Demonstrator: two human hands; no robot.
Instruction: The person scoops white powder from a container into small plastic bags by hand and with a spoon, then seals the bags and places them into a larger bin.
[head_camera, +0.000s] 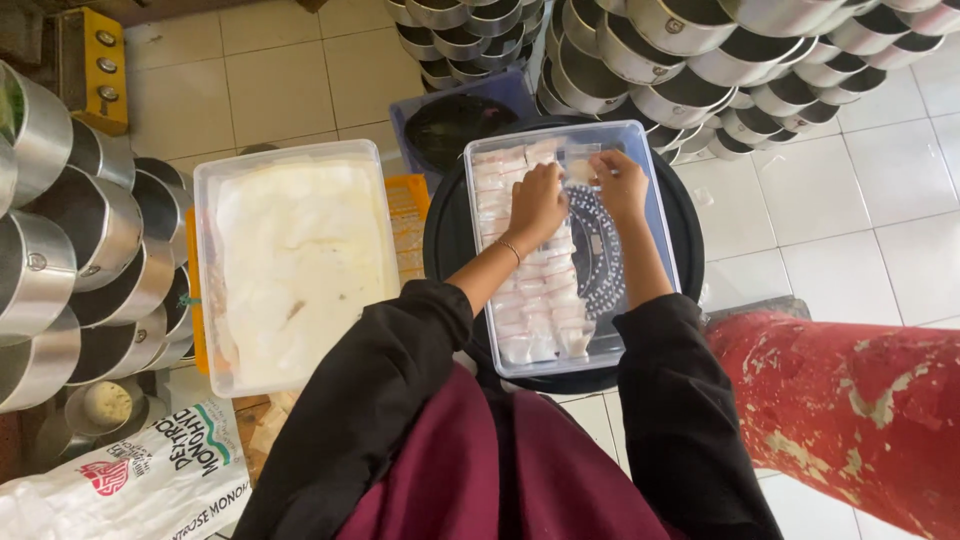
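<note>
White tiled floor, clear plastic tray (655, 215) of wrapped pieces (540, 300), left hand (537, 203) and right hand (620, 185) fingers pinching 1 piece (579, 172).

Sack: a white sack (140, 490) with black, green and red print lay at lower left, beside stacked metal pots.
Packets: small clear packets (535, 300) with pale filling lined a clear tray in rows, both hands at the far end.

Both arms fwd, left hand (535, 203) & right hand (620, 185) fingers curled.
</note>
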